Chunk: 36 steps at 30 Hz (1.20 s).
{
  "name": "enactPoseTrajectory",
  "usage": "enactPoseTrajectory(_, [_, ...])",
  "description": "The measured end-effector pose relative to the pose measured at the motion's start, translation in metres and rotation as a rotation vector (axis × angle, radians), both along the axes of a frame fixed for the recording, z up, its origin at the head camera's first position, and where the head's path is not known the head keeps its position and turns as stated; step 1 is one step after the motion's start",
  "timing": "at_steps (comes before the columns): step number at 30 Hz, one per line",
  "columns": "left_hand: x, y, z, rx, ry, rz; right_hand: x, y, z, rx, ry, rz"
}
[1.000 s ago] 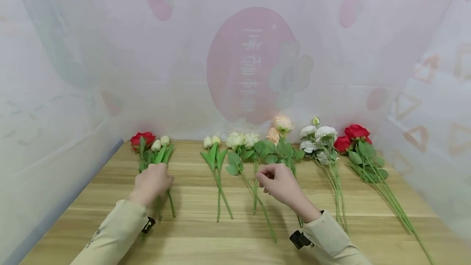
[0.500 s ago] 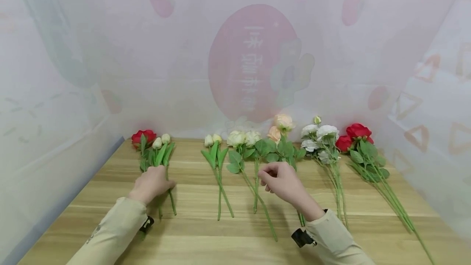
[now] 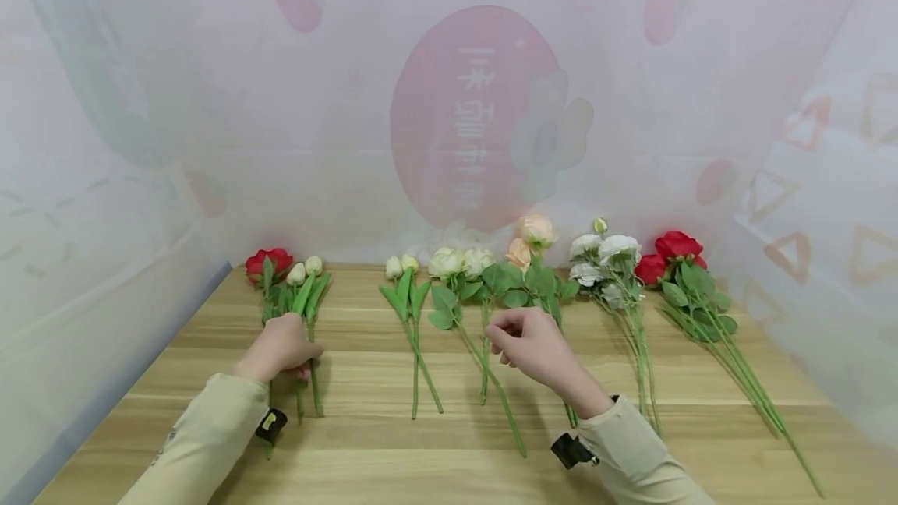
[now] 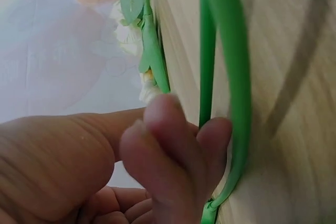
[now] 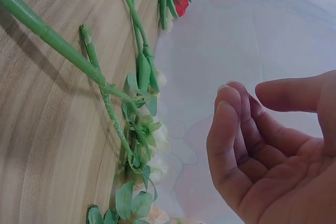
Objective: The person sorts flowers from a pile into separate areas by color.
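At the left of the table, my left hand (image 3: 281,345) pinches a green tulip stem (image 4: 207,72) between thumb and fingers. Another green stem bows past the fingertips in the left wrist view. The white tulips (image 3: 305,269) lie beside a red rose (image 3: 269,263), whose stem runs partly under this hand. My right hand (image 3: 536,349) hovers over the stems of cream flowers (image 3: 447,263) and peach flowers (image 3: 536,231). Its fingers are loosely curled with a gap to the thumb, and nothing is between them in the right wrist view.
A second pair of white tulips (image 3: 401,266) lies with crossed stems left of the cream flowers. On the right are white flowers (image 3: 620,253) and long-stemmed red roses (image 3: 678,248). Printed cloth (image 3: 337,139) hangs behind the wooden table (image 3: 365,450) and at both sides.
My left hand has shifted slightly left, and the lower end of the right-hand tulip stem has swung left with it. My right hand keeps its place and pose.
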State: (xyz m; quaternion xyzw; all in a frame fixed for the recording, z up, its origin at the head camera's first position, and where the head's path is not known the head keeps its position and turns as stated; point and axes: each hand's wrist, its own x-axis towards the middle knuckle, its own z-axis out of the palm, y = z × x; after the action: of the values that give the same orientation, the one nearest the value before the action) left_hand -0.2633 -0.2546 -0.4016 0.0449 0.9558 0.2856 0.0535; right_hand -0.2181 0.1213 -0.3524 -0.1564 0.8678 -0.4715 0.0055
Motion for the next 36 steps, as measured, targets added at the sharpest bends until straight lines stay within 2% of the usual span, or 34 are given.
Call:
enactPoseTrajectory(5, [0.001,-0.003,0.005,0.007,-0.028,-0.002,0.000,0.000,0.000,0.000,-0.001,0.002])
enactPoseTrajectory(10, [0.001,-0.002,0.008,0.004,-0.020,-0.008,0.001,0.000,0.001,-0.004,-0.002,0.006])
enactPoseTrajectory(14, [0.000,0.001,0.012,0.018,0.036,-0.008,0.001,-0.001,0.001,-0.005,-0.003,0.011])
enactPoseTrajectory(18, [0.001,0.005,0.018,0.022,0.098,-0.048,0.001,-0.001,0.000,0.000,0.000,0.017])
enactPoseTrajectory(22, [0.004,0.011,0.025,0.060,0.108,-0.066,0.001,-0.001,0.001,0.000,-0.001,0.018])
enactPoseTrajectory(26, [0.008,0.020,0.032,0.126,0.112,-0.045,0.001,-0.001,0.000,-0.003,-0.003,0.022])
enactPoseTrajectory(31, [0.021,0.040,0.046,0.274,0.129,-0.009,0.002,-0.002,0.001,-0.010,-0.006,0.019])
enactPoseTrajectory(36, [0.036,0.070,0.051,0.410,0.160,-0.030,0.005,-0.004,0.003,-0.016,0.002,0.022])
